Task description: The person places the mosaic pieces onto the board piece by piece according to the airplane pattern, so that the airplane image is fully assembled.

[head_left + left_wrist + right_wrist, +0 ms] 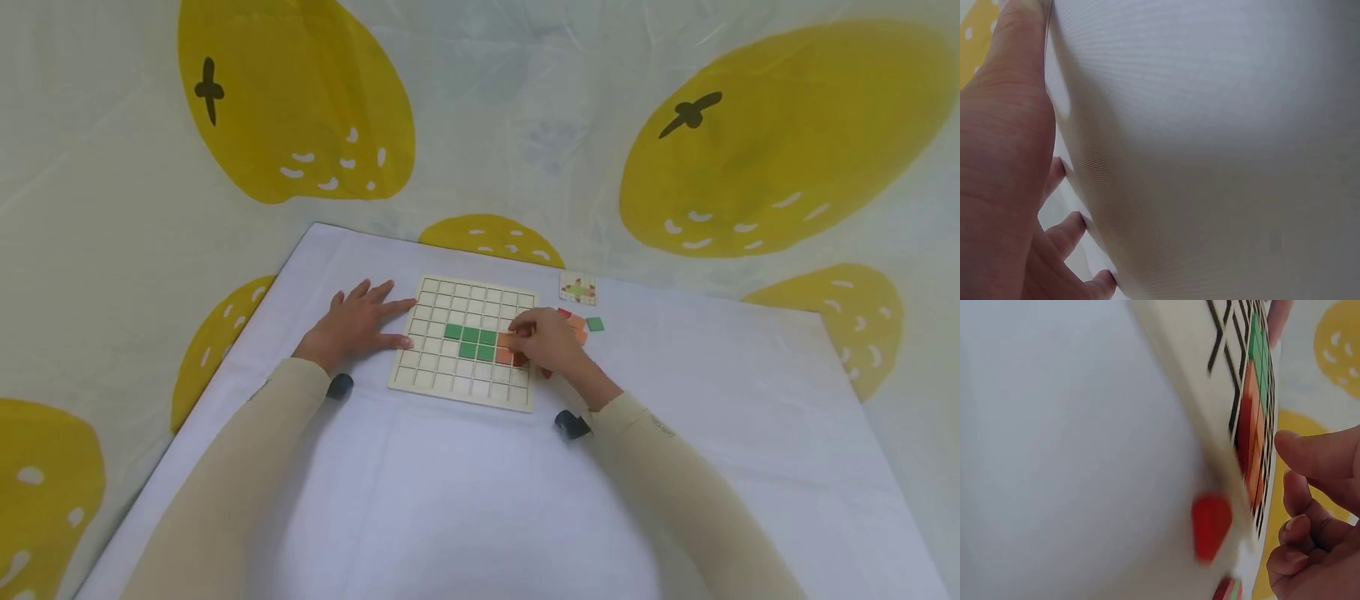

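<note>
A square cream grid board (pixel 431 383) lies on the table. Near its middle, several green tiles (pixel 469 335) sit beside orange tiles (pixel 505 355). Red tiles show next to the orange ones in the right wrist view. My left hand (pixel 352 327) has its fingers spread, with fingertips at the board's left edge. Over the board's right side hovers my right hand (pixel 551 342), its fingers loosely bent beside the orange tiles. From the right wrist, the thumb (pixel 1316 453) stands apart from the bent fingers (pixel 1297 531), and no tile shows between them.
A small pattern card (pixel 578 288) lies beyond the board's top right corner. Loose orange and red tiles and a green tile (pixel 595 324) lie right of the board. One red piece (pixel 1211 526) is by its edge. A lemon-print cloth (pixel 510 125) hangs behind the white table.
</note>
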The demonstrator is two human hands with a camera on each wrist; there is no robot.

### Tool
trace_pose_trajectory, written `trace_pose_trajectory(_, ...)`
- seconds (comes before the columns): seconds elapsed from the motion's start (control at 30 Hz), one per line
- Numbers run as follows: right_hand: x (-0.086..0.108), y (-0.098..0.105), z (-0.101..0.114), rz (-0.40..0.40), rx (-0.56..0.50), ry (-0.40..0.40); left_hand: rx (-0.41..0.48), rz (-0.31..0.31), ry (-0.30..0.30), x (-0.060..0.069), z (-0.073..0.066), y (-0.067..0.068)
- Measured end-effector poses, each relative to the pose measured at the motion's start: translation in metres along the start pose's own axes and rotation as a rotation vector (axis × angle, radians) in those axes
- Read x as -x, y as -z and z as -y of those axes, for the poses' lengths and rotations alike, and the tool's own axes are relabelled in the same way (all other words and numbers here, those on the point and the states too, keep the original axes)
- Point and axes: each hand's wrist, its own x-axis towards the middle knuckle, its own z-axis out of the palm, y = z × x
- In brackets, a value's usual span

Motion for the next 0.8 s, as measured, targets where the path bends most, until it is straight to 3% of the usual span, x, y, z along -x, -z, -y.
trace_pose_trajectory(0.37,-0.007,0.047,-0.066,-0.029,0.002,-0.188,0.014,-0.001,-0.008,0.000,0.002,-0.001)
trace_pose_trajectory(0.5,-0.009,0.053,-0.073,-0.019,0.012,-0.231,0.003,-0.012,-0.012,-0.001,0.002,-0.001)
trace_pose_trajectory(0.8,-0.017,0.050,-0.073,-0.008,0.022,-0.236,0.006,-0.002,-0.008,-0.001,0.002,-0.003)
